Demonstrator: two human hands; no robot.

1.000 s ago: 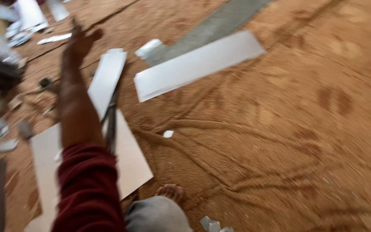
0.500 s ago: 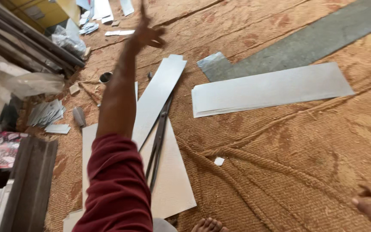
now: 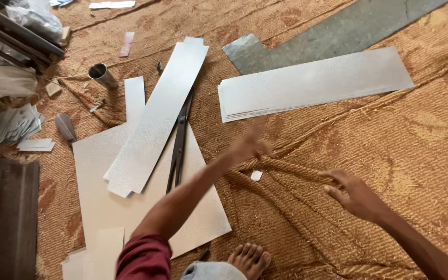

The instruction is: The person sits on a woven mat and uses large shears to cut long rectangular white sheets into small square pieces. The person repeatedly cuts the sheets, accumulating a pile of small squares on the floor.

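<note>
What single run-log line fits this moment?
left hand: empty, over mat | right hand: empty, open | nearest: stacked metal strips | shears on sheet

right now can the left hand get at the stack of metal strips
Probably yes. The left hand is empty, stretched out just short of the near edge of the strip stack, with only bare mat between them. The shears lie off to its side.
</note>
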